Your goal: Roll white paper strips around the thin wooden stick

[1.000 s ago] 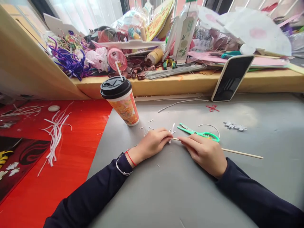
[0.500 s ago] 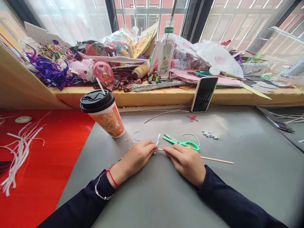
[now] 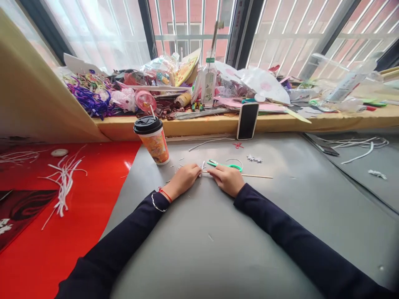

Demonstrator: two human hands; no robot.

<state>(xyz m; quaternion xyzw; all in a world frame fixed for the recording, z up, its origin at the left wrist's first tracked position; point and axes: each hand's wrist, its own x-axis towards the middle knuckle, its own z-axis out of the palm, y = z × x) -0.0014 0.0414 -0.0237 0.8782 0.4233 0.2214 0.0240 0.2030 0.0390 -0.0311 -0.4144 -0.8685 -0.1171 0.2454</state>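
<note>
A thin wooden stick (image 3: 258, 176) lies across the grey table, running leftward beneath my right hand (image 3: 230, 179). The fingers of that hand are closed on the stick near its left end. My left hand (image 3: 186, 178) pinches a small white strip (image 3: 203, 165) at the stick's left tip; how the strip sits around the stick is too small to tell. Just behind my right hand are green-handled scissors (image 3: 236, 167) with their blades to the left. Small white scraps lie beyond my left hand.
A lidded paper cup (image 3: 157, 147) with a straw stands at the back left. A phone (image 3: 247, 121) leans against the cluttered sill (image 3: 187, 128). Nearby are a red knot (image 3: 238, 145) and a white braided piece (image 3: 254, 159). White cords (image 3: 65, 182) lie on the red surface at left.
The whole view has shifted and widened, so my hands, the cup and the phone look smaller. Both hands keep about the same hold at the stick's left end.
</note>
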